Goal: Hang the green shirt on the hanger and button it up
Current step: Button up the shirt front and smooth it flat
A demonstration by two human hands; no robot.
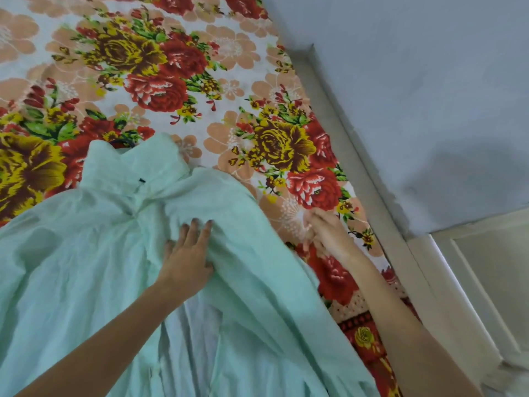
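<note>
Now left fingers (197, 227) press spread on the green shirt (86, 267); right fingers (310, 222) loose beside.

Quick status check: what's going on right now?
Left hand flat on green shirt. Right hand open on floral bedsheet. Lower front unbuttoned. Nothing in the way.

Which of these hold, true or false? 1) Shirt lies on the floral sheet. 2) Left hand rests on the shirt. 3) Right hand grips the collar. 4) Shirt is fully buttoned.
1) True: the shirt lies on the sheet.
2) True: the left hand lies flat on it.
3) False: the right hand is off the shirt, over the sheet, away from the collar.
4) False: the front gapes open below the left hand.
</note>
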